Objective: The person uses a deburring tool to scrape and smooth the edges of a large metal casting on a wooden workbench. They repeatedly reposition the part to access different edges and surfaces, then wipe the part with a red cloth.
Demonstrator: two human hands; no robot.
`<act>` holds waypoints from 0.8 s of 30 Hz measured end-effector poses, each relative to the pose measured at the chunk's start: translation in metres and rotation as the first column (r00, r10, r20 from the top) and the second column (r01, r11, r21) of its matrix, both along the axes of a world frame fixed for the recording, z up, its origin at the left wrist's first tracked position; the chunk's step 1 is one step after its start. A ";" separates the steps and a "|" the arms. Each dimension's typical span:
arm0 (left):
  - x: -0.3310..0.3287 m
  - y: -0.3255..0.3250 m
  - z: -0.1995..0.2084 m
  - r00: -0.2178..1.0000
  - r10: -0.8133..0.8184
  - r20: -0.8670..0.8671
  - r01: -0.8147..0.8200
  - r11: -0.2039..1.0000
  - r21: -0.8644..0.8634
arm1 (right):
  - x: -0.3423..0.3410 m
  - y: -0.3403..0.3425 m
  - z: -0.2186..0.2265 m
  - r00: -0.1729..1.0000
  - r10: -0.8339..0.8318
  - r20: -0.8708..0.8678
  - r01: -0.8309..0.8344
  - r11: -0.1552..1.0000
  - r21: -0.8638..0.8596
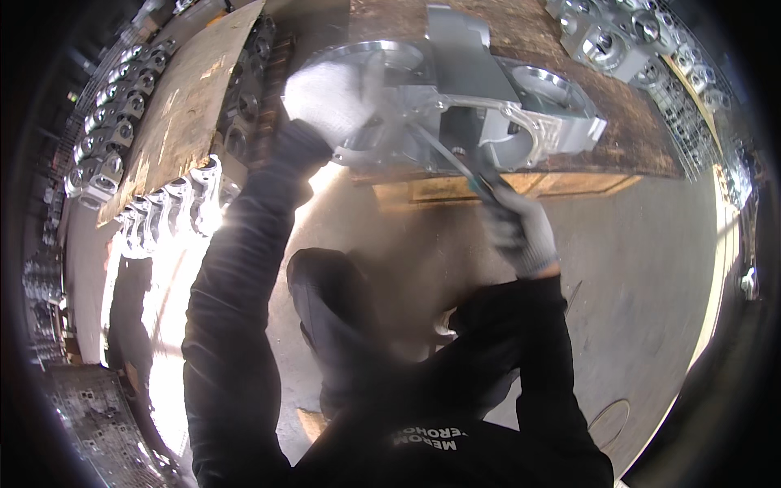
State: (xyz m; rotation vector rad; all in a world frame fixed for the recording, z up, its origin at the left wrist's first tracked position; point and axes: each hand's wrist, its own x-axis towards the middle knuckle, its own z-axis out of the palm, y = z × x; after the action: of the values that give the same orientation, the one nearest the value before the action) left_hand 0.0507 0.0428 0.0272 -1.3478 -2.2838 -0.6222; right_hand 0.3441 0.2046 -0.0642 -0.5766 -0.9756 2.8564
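Gloved hands work on a large silver metal casting point(480, 106) that sits on a wooden surface point(569, 154) straight ahead of the person in the head view. The left hand point(333, 98), in a white glove, lies spread against the casting's left end, pressing on it rather than closed around anything. The right hand point(521, 232), in a grey glove, is clenched around the handle of a thin tool point(455, 163), whose long axis runs up and to the left from that grip, its tip reaching the casting's underside near the middle. The casting lies above and slightly left of the right hand, its length running left to right; the left hand is the one touching it. More castings point(626, 37) stand in rows on both sides.
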 end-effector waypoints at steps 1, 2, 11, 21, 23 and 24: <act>0.001 -0.002 -0.001 0.983 -0.181 -0.011 0.181 0.976 0.118 | -0.005 0.001 0.004 0.999 -0.046 0.019 0.046 0.999 -0.014; 0.000 -0.001 -0.001 0.993 -0.116 0.020 0.115 0.993 0.037 | -0.008 0.003 0.011 1.000 -0.023 0.007 0.023 0.999 -0.026; 0.004 -0.001 0.006 0.996 -0.088 -0.007 0.088 0.995 0.037 | -0.030 -0.001 0.020 0.994 -0.027 -0.105 0.008 0.983 -0.182; -0.011 -0.001 -0.004 1.000 -0.006 -0.003 0.006 0.995 -0.100 | -0.043 -0.044 0.019 0.959 -0.280 0.036 0.282 0.946 -0.157; 0.003 -0.006 0.007 0.984 -0.119 -0.131 0.109 0.991 -0.081 | -0.043 -0.052 0.012 0.963 -0.266 -0.033 0.256 0.948 -0.189; 0.014 -0.010 0.013 0.936 -0.218 -0.276 0.214 0.976 -0.045 | -0.039 -0.056 0.008 0.950 -0.301 -0.083 0.289 0.948 -0.131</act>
State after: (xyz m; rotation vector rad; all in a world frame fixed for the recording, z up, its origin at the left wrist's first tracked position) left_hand 0.0645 0.0325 0.0401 -1.5975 -1.9359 -0.4490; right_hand 0.3053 0.1490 -0.0565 -0.5294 -0.6460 2.6553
